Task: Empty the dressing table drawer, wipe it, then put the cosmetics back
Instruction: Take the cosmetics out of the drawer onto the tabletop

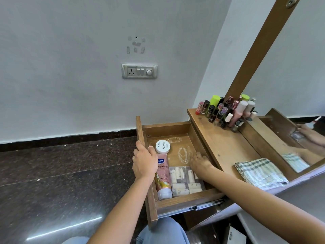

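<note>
We look down at an open wooden drawer. Our left hand grips its front panel, fingers curled over the top edge. Our right hand reaches inside, fingers spread and flat on the drawer floor, holding nothing. Between the hands lie a pink lotion tube (long axis running toward us, cap nearest us), a round white jar beyond its far end, and a clear pouch of small tubes under the right wrist. A checked cloth rests on the table right of the right hand. Lifting the slippery pouch carelessly could likely spill its tubes.
</note>
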Demonstrator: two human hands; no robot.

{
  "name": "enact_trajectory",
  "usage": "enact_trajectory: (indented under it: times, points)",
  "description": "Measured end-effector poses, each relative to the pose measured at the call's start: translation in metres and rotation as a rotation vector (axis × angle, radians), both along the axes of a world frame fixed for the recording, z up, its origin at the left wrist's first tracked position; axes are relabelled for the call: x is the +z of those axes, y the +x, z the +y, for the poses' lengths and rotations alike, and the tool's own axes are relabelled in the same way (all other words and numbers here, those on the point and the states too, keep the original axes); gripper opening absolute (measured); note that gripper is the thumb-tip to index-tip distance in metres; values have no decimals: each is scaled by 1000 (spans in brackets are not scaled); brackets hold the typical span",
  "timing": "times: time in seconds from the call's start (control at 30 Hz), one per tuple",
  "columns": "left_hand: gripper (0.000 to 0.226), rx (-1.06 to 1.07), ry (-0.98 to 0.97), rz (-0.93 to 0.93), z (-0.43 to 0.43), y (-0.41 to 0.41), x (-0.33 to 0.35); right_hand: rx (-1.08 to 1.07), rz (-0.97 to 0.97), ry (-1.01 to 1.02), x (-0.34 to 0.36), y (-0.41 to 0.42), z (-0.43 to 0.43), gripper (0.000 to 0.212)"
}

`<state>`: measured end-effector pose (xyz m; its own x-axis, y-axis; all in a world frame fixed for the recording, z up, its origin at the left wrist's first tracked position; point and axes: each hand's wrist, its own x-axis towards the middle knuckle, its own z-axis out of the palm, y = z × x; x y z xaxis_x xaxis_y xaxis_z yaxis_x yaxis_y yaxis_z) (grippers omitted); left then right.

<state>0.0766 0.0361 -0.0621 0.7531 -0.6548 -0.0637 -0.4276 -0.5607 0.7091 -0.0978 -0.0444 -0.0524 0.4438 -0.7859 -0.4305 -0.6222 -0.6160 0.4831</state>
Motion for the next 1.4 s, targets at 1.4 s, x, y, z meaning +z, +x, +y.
enact_trajectory:
  times: [1.4]
  points:
    - [52, -12, -24, 25, 0, 0, -1, -308, -505, 133, 205, 38, -104, 17]
